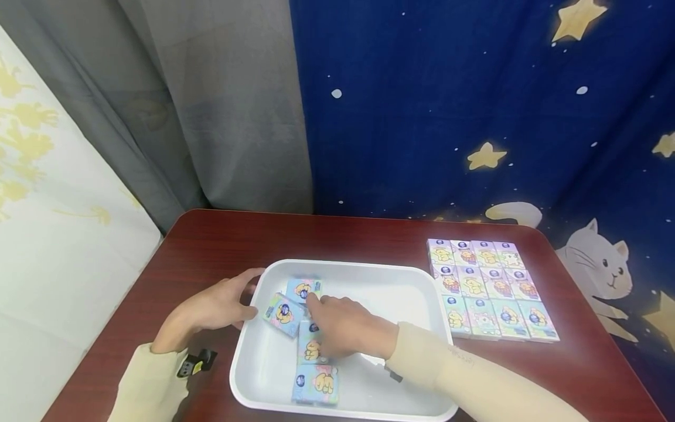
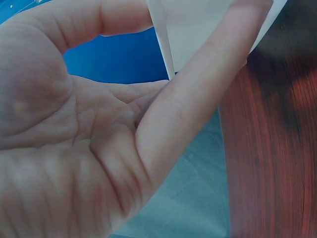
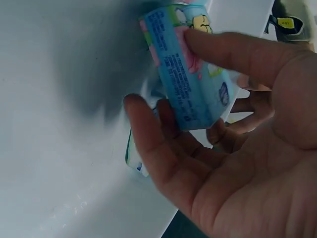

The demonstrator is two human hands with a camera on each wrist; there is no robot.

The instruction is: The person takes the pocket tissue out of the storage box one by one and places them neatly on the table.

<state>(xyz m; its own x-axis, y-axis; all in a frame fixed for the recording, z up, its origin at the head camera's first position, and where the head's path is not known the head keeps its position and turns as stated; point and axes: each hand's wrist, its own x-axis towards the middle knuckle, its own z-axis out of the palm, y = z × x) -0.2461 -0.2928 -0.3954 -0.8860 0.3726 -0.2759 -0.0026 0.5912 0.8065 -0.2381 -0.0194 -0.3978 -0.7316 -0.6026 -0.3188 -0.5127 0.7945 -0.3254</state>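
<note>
My left hand [image 1: 218, 302] grips the left rim of a white plastic tray [image 1: 364, 265]; in the left wrist view, the thumb [image 2: 198, 89] and a finger lie on opposite sides of its wall. Reaching over the tray, my right hand [image 1: 348, 328] pinches a small blue tissue pack [image 3: 181, 79] with cartoon prints, its thumb on the printed face and fingers at its edge. Other blue packs lie in the tray's left half: one at the back [image 1: 303, 288], a slanted one [image 1: 283, 315] and one at the front [image 1: 316, 385]. The right hand partly covers the packs beneath it.
Rows of similar packs [image 1: 485, 284], purple-topped behind and green to blue in front, lie close together right of the tray. Everything rests on a dark red wooden table [image 1: 237, 234]. Grey and blue star-print curtains [image 1: 395, 117] hang behind.
</note>
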